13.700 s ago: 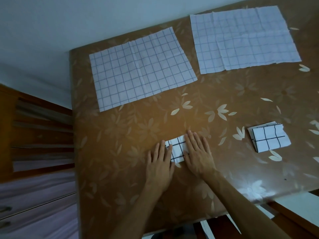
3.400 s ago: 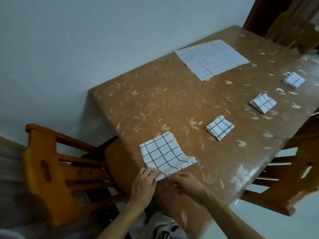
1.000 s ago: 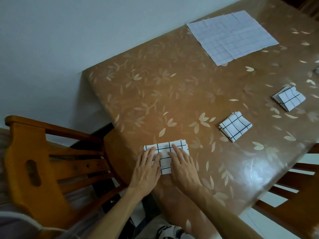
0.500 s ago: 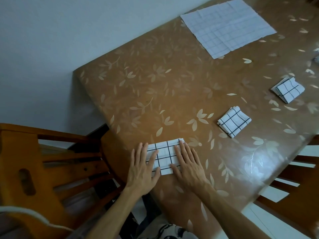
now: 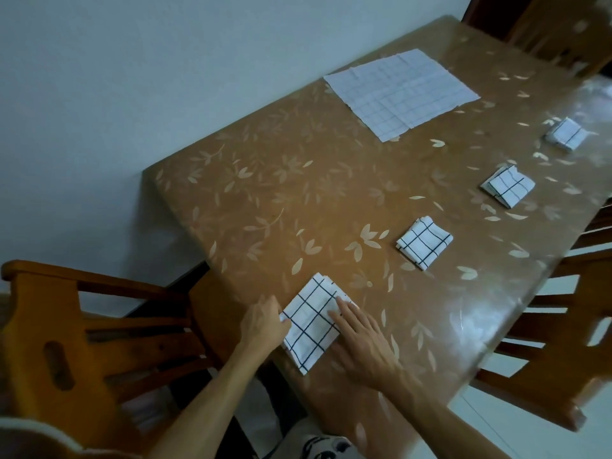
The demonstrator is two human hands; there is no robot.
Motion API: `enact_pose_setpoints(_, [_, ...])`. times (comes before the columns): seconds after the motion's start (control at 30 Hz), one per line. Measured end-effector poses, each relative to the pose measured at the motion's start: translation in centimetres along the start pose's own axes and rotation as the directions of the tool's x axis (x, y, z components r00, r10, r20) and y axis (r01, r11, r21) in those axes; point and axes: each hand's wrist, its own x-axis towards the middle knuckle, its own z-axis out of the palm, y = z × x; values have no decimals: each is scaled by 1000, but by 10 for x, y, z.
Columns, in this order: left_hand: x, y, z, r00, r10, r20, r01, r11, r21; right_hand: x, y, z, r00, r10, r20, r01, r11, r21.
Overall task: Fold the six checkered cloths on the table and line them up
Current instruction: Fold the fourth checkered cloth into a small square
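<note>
A partly folded white cloth with a black check (image 5: 311, 321) lies at the near left corner of the brown table (image 5: 298, 200). My left hand (image 5: 265, 324) pinches its left edge with curled fingers. My right hand (image 5: 359, 342) lies flat with straight fingers on the cloth's right side. Three small folded checkered cloths stand in a row to the right: one (image 5: 424, 242), a second (image 5: 508, 186), a third (image 5: 566, 134). One unfolded cloth (image 5: 400, 92) lies spread flat at the far side by the wall.
An orange wooden chair (image 5: 66, 342) stands left of the table's end. Another chair (image 5: 569, 342) is tucked in at the right, and a third (image 5: 563, 31) at the far end. The wall (image 5: 132, 77) runs along the table's far side.
Both hands pressed flat on the cloth half a second ago. Now my left hand has curled round the cloth's left edge, and the cloth lies turned at an angle. The view has pulled back.
</note>
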Motion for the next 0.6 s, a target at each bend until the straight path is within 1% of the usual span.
enact_pose_setpoints(0.1, [-16, -2, 3, 995, -99, 22, 100, 992, -79, -16, -10, 4, 997, -77, 23, 77, 997, 22])
enact_pose_setpoints(0.2, [-37, -3, 7, 980, -193, 53, 199, 968, -154, -29, -23, 7, 998, -66, 21, 64, 996, 64])
enact_pose_setpoints(0.3, [-58, -8, 16, 952, -267, 151, 303, 891, -338, -39, -34, 9, 995, -96, 25, 94, 993, 70])
enact_pose_setpoints(0.37, [-69, -14, 24, 927, -298, 225, 372, 791, -486, -45, -37, 12, 993, -115, 4, 115, 991, 62])
enact_pose_setpoints(0.47, [-84, -23, 28, 875, -312, 371, 484, 540, -689, -52, -37, 16, 992, -128, 18, 127, 991, 39])
enact_pose_setpoints(0.53, [-89, -29, 28, 848, -291, 443, 528, 391, -754, -54, -34, 20, 990, -136, 30, 134, 990, 53])
enact_pose_setpoints(0.6, [-93, -34, 29, 836, -258, 484, 544, 281, -791, -55, -33, 21, 990, -132, 46, 128, 989, 76])
